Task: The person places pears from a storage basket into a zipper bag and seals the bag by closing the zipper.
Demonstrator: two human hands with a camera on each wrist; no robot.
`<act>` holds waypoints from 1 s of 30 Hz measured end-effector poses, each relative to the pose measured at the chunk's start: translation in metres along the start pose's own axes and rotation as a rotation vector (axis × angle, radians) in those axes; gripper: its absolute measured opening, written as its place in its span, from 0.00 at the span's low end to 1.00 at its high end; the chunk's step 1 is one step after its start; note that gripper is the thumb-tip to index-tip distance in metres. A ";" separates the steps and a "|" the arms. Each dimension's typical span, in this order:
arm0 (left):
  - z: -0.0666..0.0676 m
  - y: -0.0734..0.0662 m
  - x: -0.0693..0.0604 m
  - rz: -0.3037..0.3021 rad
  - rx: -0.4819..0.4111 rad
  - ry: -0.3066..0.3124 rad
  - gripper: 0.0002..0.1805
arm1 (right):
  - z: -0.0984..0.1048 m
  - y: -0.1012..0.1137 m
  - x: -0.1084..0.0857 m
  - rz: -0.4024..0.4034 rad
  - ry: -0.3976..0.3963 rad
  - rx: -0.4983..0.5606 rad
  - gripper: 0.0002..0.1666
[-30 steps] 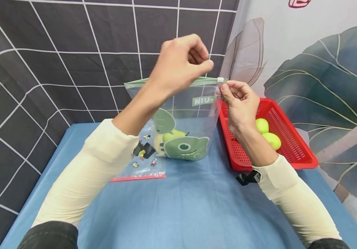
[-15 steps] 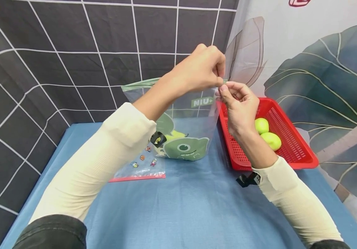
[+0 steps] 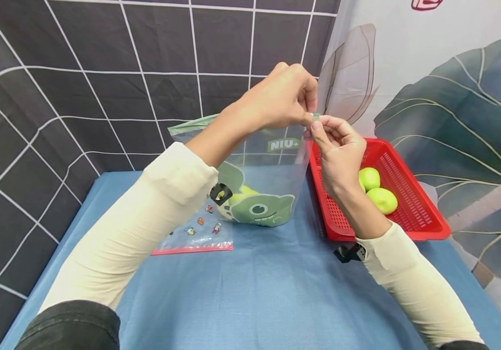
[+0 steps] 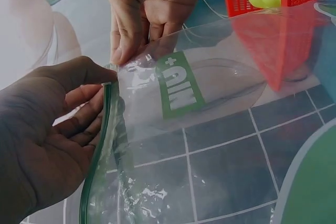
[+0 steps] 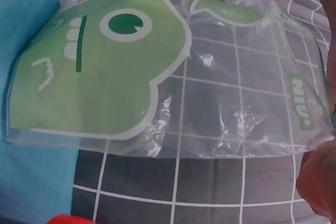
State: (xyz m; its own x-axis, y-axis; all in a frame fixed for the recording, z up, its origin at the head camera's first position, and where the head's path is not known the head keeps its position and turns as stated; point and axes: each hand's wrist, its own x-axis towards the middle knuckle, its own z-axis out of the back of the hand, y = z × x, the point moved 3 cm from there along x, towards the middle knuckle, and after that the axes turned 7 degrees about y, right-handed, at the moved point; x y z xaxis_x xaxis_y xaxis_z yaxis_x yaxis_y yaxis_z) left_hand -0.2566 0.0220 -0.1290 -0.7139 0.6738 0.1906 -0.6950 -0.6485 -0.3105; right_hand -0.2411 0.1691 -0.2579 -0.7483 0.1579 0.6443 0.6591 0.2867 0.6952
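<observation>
A clear slider zip bag [image 3: 272,211] with a green cartoon face and a NIU+ label stands upright on the table, its green zip strip [image 3: 189,125] at the top. Yellow-green fruit [image 3: 247,191] lies inside at the bottom. At the zip's right end my left hand [image 3: 278,97] pinches with thumb and index finger; the slider is hidden there. My right hand [image 3: 341,153] pinches the bag's upper right corner, just below. In the left wrist view, both hands' fingertips meet at that corner. The right wrist view shows the bag's printed face [image 5: 105,77] sideways.
A red plastic basket [image 3: 418,206] holding green fruit [image 3: 382,200] stands right of the bag, behind my right forearm. A flat clear bag [image 3: 202,241] with a pink zip and small cartoon prints lies at left, partly behind my left sleeve. Blue cloth covers the table.
My left hand has moved down and right from above the bag to the zip's right end and pinches there, covering the white slider. My right hand keeps its hold on the corner.
</observation>
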 end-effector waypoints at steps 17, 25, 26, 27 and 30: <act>0.000 0.006 0.000 -0.010 -0.004 0.021 0.05 | 0.005 0.000 -0.002 -0.036 -0.029 0.011 0.16; 0.005 0.017 -0.008 0.027 -0.020 0.025 0.04 | 0.009 0.001 -0.002 -0.033 -0.029 -0.022 0.16; 0.006 0.018 -0.010 0.030 -0.020 0.023 0.04 | 0.009 0.001 -0.002 -0.032 -0.028 -0.022 0.16; 0.007 0.020 -0.011 0.032 -0.022 0.022 0.04 | 0.010 0.001 -0.002 -0.031 -0.026 -0.020 0.16; 0.010 0.026 -0.015 0.030 -0.022 0.017 0.04 | 0.011 0.002 -0.002 -0.027 -0.028 -0.018 0.16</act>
State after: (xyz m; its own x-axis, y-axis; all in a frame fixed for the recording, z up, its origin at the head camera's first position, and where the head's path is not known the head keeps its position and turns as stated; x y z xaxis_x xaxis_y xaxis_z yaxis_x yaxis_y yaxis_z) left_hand -0.2642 -0.0084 -0.1310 -0.7324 0.6606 0.1651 -0.6715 -0.6605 -0.3360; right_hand -0.2390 0.1795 -0.2619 -0.7675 0.1764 0.6163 0.6397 0.2741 0.7181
